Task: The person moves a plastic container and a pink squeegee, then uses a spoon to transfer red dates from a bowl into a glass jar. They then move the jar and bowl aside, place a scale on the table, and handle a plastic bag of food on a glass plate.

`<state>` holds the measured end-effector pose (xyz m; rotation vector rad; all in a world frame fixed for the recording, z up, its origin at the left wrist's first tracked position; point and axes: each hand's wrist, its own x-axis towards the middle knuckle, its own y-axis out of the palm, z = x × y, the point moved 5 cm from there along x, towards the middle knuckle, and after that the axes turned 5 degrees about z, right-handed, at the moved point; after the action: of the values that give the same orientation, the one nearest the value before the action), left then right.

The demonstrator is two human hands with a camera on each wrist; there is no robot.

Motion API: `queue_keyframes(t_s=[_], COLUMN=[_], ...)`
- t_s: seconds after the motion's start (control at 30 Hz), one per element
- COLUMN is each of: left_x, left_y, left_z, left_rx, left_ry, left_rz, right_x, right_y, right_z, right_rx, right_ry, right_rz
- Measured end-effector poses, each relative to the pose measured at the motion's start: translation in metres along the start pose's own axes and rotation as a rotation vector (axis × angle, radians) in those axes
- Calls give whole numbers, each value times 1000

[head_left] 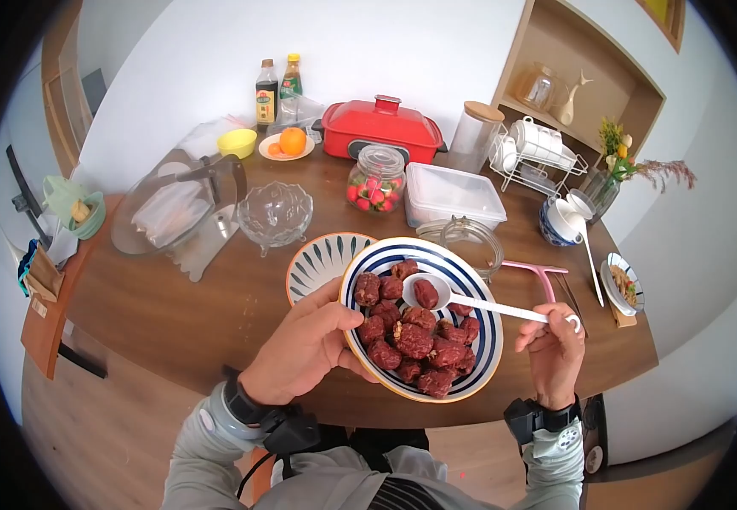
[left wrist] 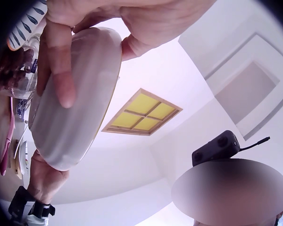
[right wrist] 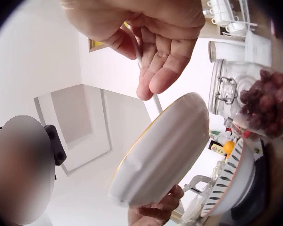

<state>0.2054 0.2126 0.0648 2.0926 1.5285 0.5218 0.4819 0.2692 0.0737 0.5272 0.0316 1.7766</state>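
The left hand (head_left: 300, 348) grips the left rim of the bowl (head_left: 487, 340), thumb over the edge and fingers curled beneath, holding it tilted above the near edge of the bench (head_left: 215, 297). The right hand (head_left: 554, 348) pinches the handle end of the spoon (head_left: 470, 299), whose scoop lies over the middle of the bowl with one date (head_left: 425, 293) in it. More dates (head_left: 415, 340) are heaped in the bowl's near half.

The bowl is round glazed ceramic with blue bands inside; the dates are dark red, wrinkled and glossy. The spoon is white and smooth with a long straight handle. A second bowl (head_left: 317, 263), patterned with leaves, sits on the bench just behind the left hand, partly hidden by the held bowl.

The left wrist view shows the bowl's plain white underside (left wrist: 70, 113) with fingers (left wrist: 59, 70) pressed across it, which the head view hides. The right wrist view shows the same underside (right wrist: 165, 150), the spoon handle (right wrist: 137, 47) running between curled fingers (right wrist: 165, 66), and a glass clip jar (right wrist: 231, 92) behind.
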Motion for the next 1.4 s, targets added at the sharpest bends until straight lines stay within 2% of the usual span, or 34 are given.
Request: queue_keyframes(t_s=[0.1,0.23,0.33,0.47,0.5,0.6,0.7,0.8,0.83,1.03,1.27,1.4], left_x=[0,2,1,0,-1,-2,-2,-4,-4,-8,-10,-8], left_y=[-2,-7,-8,-13,-14,-15,-15,-15,-14,-14,-14,-13], left_z=[1,2,-1,-3,-4,-5,-5,-6,-7,-6,0,-1], left_rx=[-1,-12,-12,-20,-20,-20,-14,-1,-6,-28,8,-10], left_ry=[25,51,83,110,116,122,118,108,112,84,13,47], left_rz=[-14,-30,-57,-73,-81,-98,-89,-95,-95,-84,-61,-73], right_x=[8,23,31,31,30,22,7,0,-2,4,12,20], right_y=[-9,-28,-31,-14,-9,11,23,45,44,17,2,-15], right_z=[-2,10,25,32,33,52,64,66,66,25,-12,-10], right_rx=[107,116,-82,-536,-637,-921,-665,-737,-743,-281,39,127], right_ry=[7,-66,-157,-231,-198,-361,-395,-322,-296,-90,111,53], right_rz=[-42,-117,-205,-46,27,132,174,344,334,95,-17,-94])
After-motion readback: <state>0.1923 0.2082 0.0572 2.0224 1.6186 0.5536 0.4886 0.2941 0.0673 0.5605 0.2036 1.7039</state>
